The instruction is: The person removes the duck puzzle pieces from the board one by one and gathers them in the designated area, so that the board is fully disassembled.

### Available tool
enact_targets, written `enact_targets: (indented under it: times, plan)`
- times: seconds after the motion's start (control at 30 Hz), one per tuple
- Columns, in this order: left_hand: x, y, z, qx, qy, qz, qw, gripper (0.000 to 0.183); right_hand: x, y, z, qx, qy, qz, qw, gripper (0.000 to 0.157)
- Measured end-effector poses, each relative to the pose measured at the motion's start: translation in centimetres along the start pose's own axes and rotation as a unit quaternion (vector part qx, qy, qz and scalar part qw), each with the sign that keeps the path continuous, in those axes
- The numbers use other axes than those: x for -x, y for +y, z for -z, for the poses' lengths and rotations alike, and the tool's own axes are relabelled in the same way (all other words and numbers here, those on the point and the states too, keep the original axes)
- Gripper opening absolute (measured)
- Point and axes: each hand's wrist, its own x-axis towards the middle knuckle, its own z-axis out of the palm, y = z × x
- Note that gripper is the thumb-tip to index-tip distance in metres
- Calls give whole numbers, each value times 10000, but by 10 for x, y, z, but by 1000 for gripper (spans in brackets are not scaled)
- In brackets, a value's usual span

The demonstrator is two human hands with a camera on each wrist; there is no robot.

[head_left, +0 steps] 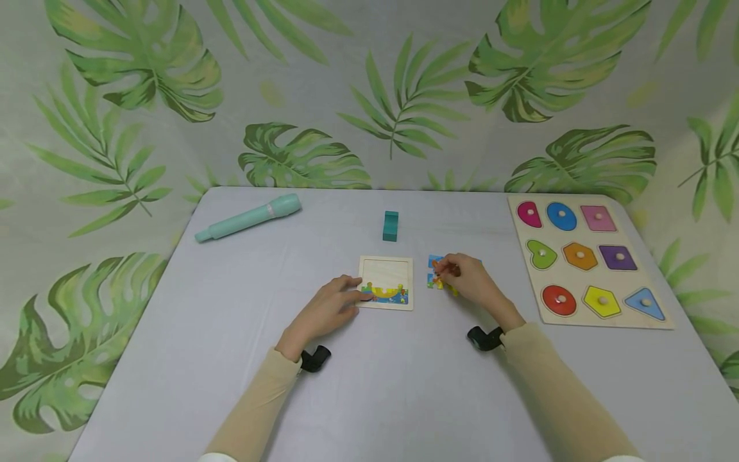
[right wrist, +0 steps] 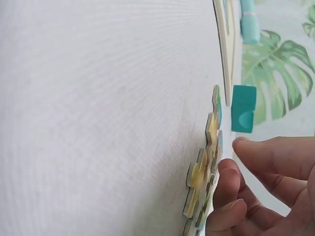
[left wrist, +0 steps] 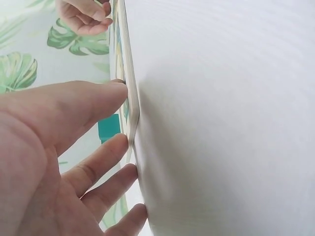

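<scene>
A small square wooden puzzle tray [head_left: 386,259] lies in the middle of the table, its lower part filled with colourful jigsaw pieces [head_left: 395,298]. My left hand [head_left: 330,307] touches the tray's left side. In the left wrist view its spread fingertips and thumb [left wrist: 106,93] rest at the frame's edge. To the right of the tray, loose jigsaw pieces [head_left: 432,264] lie grouped flat on the table, partly hidden beneath my right hand [head_left: 470,282]. In the right wrist view, that hand's loosely bent fingers [right wrist: 229,184] hover beside the loose pieces [right wrist: 199,174], with a gap between thumb and index finger.
Behind the tray stands a teal block [head_left: 390,226] with a curved notch. A mint-green tube-shaped object [head_left: 248,217] lies at the back left. On the right is a wooden shape board [head_left: 589,273] with several knobbed, coloured shapes. Leaf-patterned cloth [head_left: 300,157] hangs behind the table.
</scene>
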Motion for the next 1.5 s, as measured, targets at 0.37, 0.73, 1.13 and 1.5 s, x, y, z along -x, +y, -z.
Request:
enact_targets:
  times: [0.37,0.73,1.13,1.5]
  plan:
    - [-9,9,-2,3,12,51,10000,27,1,-20,-15,-497,-343,394,9974,13]
    - [-16,17,-13,-258,-445,-450,9977,34,-4,-45,-37,-429,-774,943,9916,22]
    - [-16,20,-14,-356,-339,-318,9983,32,-7,-47,-41,-714,-977,354,9920,25]
    - [-18,19,-14,-225,-295,-277,9989,32,-5,-46,-42,-624,-950,507,9922,25]
